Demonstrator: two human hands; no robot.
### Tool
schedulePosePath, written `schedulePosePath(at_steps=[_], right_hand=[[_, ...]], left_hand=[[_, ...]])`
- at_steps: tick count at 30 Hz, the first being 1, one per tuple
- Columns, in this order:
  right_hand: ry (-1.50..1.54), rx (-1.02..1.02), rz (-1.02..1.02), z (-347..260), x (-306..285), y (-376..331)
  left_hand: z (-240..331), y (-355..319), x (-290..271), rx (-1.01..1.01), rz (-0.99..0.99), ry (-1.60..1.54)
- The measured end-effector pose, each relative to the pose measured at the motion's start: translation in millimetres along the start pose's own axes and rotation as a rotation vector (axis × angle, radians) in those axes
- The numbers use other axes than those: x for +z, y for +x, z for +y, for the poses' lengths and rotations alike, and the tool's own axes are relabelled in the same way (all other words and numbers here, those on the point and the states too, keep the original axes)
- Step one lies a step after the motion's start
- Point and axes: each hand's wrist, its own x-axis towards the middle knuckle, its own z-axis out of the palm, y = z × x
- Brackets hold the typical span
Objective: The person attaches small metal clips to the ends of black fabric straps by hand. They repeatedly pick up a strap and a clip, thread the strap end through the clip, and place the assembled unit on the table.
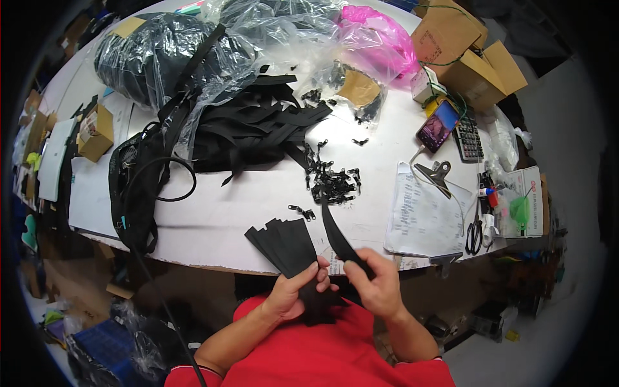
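Observation:
My left hand (pixel 291 293) is closed around a fanned bundle of black zipper tape strips (pixel 285 245), their cut ends spread over the table's front edge and their lower ends hanging toward my lap. Between thumb and fingers, my right hand (pixel 380 284) grips a single black zipper tape strip (pixel 334 233). That strip curves up and away, its far tip near a pile of small black zipper sliders (pixel 336 184). A few loose sliders (pixel 301 211) lie just beyond the bundle. Farther back on the left is a large heap of black strips (pixel 245 132).
Plastic-wrapped black bundles (pixel 161 58), a pink bag (pixel 380 42) and cardboard boxes (pixel 480 71) line the back. On the right are a clipboard with papers (pixel 425 216), a phone (pixel 440 124), a calculator (pixel 469 142) and scissors (pixel 474 233). A black bag (pixel 132 187) lies left.

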Motion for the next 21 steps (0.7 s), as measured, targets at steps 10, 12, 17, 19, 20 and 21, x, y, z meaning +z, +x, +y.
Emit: schedulePosePath(at_steps=[10,12,17,19,20,21], right_hand=[[-1.039,-0.542,0.028,29,14,-42],[-1.012,-0.558,0.042,36,15,-48],[-0.76,-0.514,0.102,31,10,-42],[-0.768,-0.423,0.118,11,11,-46],[-0.786,-0.39,0.107,1,14,-44],[-0.75,-0.359,0.045,2,19,-44]], left_hand=[[-17,3,19,0.105,0.201,0.363],[-19,3,18,0.101,0.146,0.364],[-18,-3,22,0.163,0.264,0.321],[-8,-8,29,0.312,0.231,0.342],[-5,-8,33,0.405,0.184,0.367],[-2,-8,37,0.461,0.143,0.449]])
